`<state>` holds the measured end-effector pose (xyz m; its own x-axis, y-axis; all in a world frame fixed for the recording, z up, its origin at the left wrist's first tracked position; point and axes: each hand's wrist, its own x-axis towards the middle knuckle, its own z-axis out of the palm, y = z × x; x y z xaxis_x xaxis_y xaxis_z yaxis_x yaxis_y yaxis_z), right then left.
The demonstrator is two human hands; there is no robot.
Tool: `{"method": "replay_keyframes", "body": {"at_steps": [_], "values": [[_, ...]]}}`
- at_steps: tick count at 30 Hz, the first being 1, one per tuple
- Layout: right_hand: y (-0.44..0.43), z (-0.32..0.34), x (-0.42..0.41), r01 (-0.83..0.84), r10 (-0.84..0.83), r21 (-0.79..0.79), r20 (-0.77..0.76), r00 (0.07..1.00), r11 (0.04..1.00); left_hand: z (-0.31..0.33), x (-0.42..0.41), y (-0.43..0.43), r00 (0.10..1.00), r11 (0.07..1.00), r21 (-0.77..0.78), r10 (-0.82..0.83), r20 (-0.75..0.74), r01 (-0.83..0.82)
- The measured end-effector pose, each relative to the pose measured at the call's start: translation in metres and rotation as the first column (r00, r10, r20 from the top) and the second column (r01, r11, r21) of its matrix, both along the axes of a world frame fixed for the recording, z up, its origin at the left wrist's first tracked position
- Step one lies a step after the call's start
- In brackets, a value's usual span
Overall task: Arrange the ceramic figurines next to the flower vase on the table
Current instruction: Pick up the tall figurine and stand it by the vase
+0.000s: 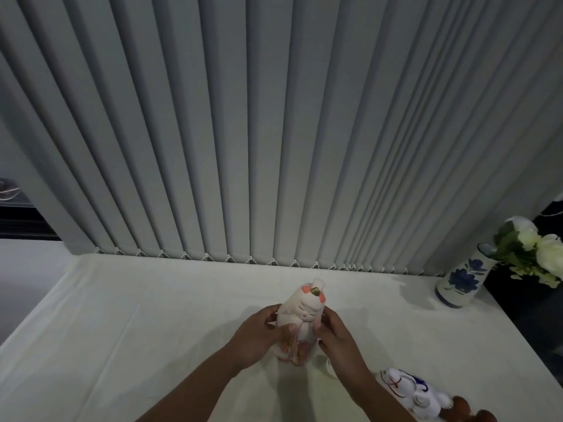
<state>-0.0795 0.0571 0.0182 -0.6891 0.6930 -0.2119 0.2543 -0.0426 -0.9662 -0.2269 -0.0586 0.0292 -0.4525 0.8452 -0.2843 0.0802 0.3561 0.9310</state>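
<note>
vase [460, 277] well right of figurine [301, 321]

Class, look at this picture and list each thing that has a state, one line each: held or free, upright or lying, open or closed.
Pink cat figurine: upright, held on both sides.
Left hand: closed on the pink cat figurine.
Right hand: closed on the pink cat figurine.
White figurine: lying on the table, free.
Vase: upright, holding flowers.
Blinds: closed.

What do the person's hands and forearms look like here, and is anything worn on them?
Both forearms are bare as far as the frame shows: no sleeves, gloves, watch or bracelets. The left hand and right hand show no rings on the visible fingers. Nails look short; any polish is too blurred to tell.
</note>
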Motion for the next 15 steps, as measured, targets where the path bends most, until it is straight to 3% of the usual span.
{"method": "replay_keyframes", "body": {"at_steps": [2, 6, 11, 15], "values": [[0.001, 0.0, 0.002, -0.038, 0.037, 0.047, 0.021, 0.999, 0.998, -0.004, -0.001, -0.002, 1.0, 1.0, -0.02, -0.009, -0.007, 0.009], [0.004, -0.004, 0.008, -0.09, 0.079, 0.119, 0.094, 0.992, 0.989, -0.012, -0.005, -0.007, 0.986, 0.991, -0.13, -0.051, -0.158, 0.03], [0.019, 0.003, 0.012, -0.262, 0.197, 0.243, 0.264, 0.944, 0.934, -0.016, -0.014, -0.007, 0.948, 0.98, -0.171, -0.149, -0.282, 0.103], [0.028, 0.009, 0.005, -0.285, 0.23, 0.183, 0.273, 0.934, 0.941, -0.017, -0.018, 0.003, 0.951, 0.981, -0.138, -0.166, -0.261, 0.133]]}}
